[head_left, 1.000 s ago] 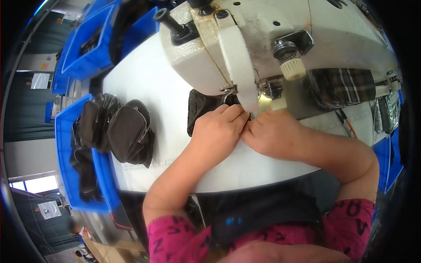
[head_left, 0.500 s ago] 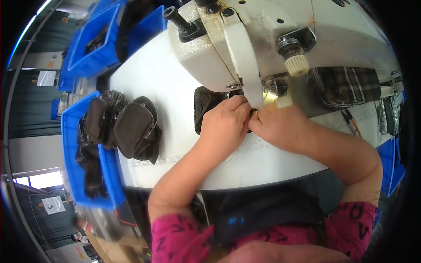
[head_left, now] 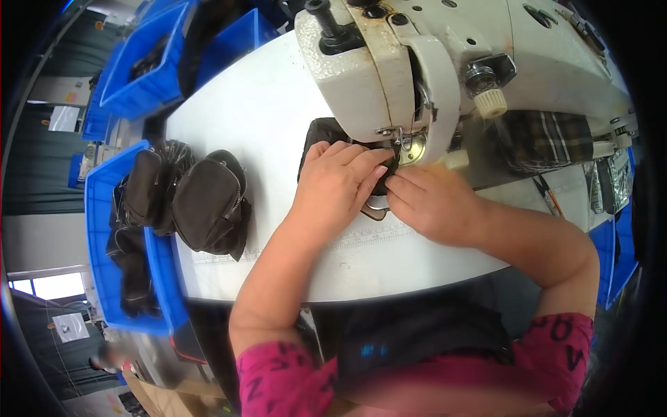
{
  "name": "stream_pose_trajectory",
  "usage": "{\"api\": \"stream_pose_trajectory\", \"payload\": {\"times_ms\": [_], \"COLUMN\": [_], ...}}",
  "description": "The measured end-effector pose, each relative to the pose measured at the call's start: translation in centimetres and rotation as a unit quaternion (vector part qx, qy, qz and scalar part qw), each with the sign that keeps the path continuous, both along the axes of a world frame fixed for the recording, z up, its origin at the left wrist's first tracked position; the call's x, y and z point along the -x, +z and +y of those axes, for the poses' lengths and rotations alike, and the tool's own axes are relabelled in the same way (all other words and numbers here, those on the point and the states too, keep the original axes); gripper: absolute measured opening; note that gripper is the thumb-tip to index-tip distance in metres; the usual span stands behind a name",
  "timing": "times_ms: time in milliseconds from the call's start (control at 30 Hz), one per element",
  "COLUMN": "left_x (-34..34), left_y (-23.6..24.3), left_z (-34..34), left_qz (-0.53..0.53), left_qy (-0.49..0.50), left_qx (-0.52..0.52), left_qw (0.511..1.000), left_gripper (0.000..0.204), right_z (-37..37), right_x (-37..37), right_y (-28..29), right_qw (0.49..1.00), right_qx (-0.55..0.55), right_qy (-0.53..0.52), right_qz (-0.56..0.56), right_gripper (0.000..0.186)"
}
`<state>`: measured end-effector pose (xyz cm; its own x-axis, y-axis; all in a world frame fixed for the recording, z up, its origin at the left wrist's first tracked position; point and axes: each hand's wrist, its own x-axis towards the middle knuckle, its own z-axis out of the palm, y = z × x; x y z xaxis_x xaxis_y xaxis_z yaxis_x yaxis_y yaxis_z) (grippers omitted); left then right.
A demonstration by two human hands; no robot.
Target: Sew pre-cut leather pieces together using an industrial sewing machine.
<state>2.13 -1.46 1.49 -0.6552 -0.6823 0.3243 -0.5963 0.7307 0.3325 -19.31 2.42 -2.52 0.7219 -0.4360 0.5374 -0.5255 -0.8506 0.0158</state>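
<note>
A dark brown zippered pouch (head_left: 317, 137) lies under the head of a white sewing machine (head_left: 351, 80), close to the needle area. My left hand (head_left: 332, 186) presses on the pouch, its fingers bent over the cloth and the thumb along the edge. With fingers and thumb pinched together, my right hand (head_left: 434, 203) holds the pouch's near edge just right of the left thumb. A small tan-edged piece (head_left: 375, 211) pokes out between the hands. Much of the pouch is hidden beneath my fingers and the machine head.
Finished-looking brown pouches (head_left: 207, 201) sit at the left, partly over a blue bin (head_left: 161, 278). More blue bins (head_left: 142, 94) stand far left. Plaid fabric (head_left: 545, 139) rests right of the needle, near orange-handled snips (head_left: 549, 198) on the white table (head_left: 417, 260).
The view has shifted, so the machine appears farther right. My left hand has spread more over the pouch, and the gap between both hands has widened, showing the tan-edged piece.
</note>
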Motion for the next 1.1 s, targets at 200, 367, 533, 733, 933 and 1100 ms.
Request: {"api": "stream_pose_trajectory", "payload": {"times_ms": [200, 367, 533, 733, 933, 1100], "left_x": [-0.4, -0.2, -1.0, -1.5, -0.2, 0.4], "left_y": [-1.3, -1.8, -0.7, -0.9, 0.5, -0.7], "left_z": [-0.3, -0.5, -0.8, -0.4, 1.2, 1.7], "left_qz": [0.195, 0.234, 0.132, 0.09, 0.038, 0.163], "left_qy": [0.058, 0.026, 0.001, 0.026, -0.012, 0.019], "left_qx": [-0.253, -0.298, -0.165, -0.12, -0.164, -0.303], "left_qw": [0.946, 0.925, 0.977, 0.988, 0.986, 0.939], "left_gripper": [0.017, 0.018, 0.021, 0.026, 0.036, 0.031], "right_z": [0.1, -0.9, -1.1, -0.7, -0.6, -0.3], "right_x": [-0.8, -0.7, 0.3, 0.9, 1.7, 2.3], "right_y": [-0.2, 0.0, 0.8, 0.8, 0.9, 0.0], "right_qw": [0.998, 0.998, 0.999, 0.999, 0.999, 0.999], "right_qx": [-0.015, -0.052, -0.024, -0.037, -0.036, -0.037], "right_qy": [-0.054, -0.038, 0.011, 0.007, -0.01, -0.021], "right_qz": [-0.004, -0.005, 0.035, 0.01, -0.026, -0.031], "right_gripper": [0.015, 0.011, 0.011, 0.01, 0.011, 0.011]}}
